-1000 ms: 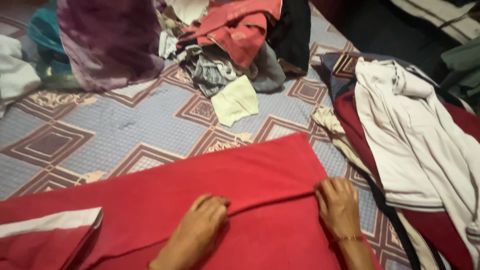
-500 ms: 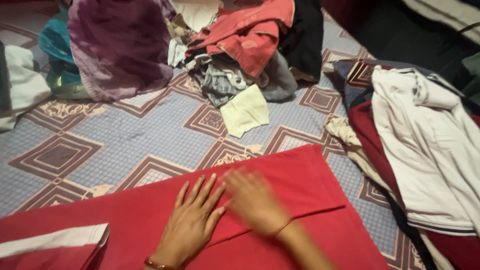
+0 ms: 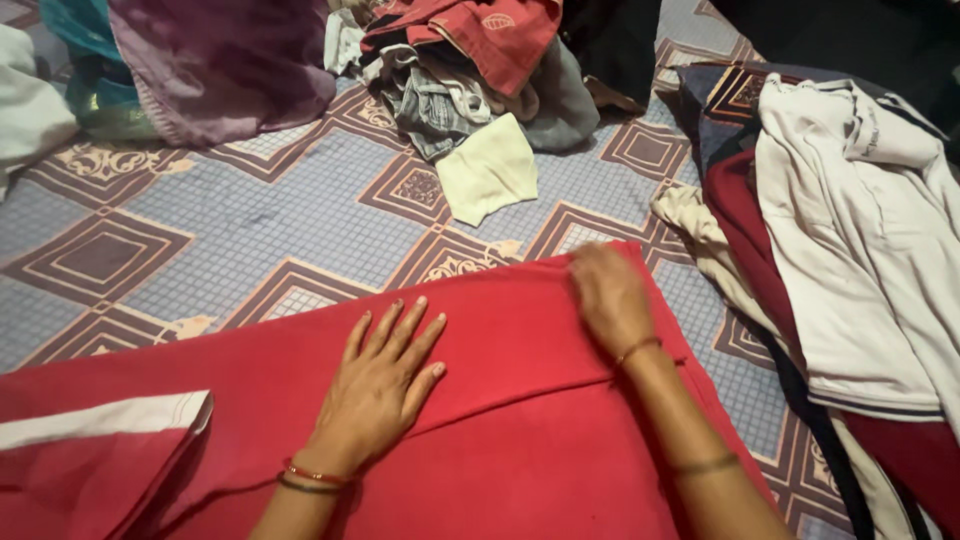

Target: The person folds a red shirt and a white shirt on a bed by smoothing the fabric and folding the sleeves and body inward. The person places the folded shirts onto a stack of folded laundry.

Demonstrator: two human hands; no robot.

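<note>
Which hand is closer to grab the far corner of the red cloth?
The right hand. It already rests at the far right corner of the red cloth, while the left hand lies flat mid-cloth, pinning it.

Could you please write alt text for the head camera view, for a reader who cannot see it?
A person's left hand lies flat, fingers spread, on a red cloth spread over a patterned bedsheet, while the right hand rests at the cloth's far edge. A heap of mixed clothes lies beyond, and a white garment lies on dark red fabric at the right.
</note>
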